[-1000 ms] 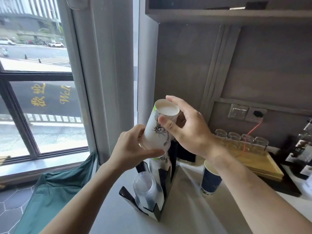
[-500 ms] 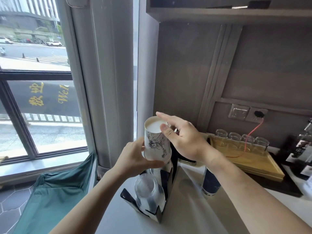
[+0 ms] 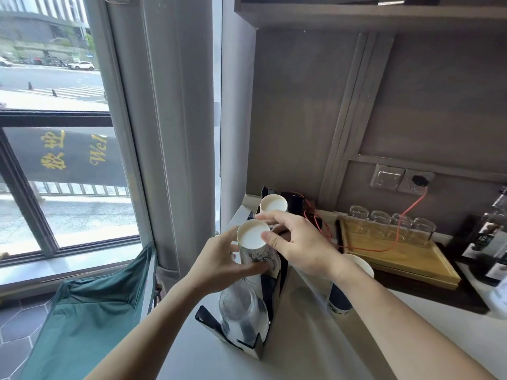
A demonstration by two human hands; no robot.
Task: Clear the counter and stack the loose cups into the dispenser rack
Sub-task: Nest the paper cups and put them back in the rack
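I had both hands on 1 stack of white paper cups (image 3: 253, 244), bottoms up, standing in the middle slot of the black dispenser rack (image 3: 270, 303); the left hand (image 3: 219, 266) wrapped its side from the window side, and the right hand (image 3: 299, 246) pinched the top cup near its upturned base; neither hand was free. A 2nd white stack (image 3: 273, 203) stood in the far slot, and clear plastic cups (image 3: 242, 311) filled the near one. I judged this the seating step: the stack looked nearly down but leaned a little. Next I would need to square it, press it home and let go; then 1 dark blue cup (image 3: 341, 293) stood loose on the counter (image 3: 301, 352), just right of the rack, half hidden by my right wrist.
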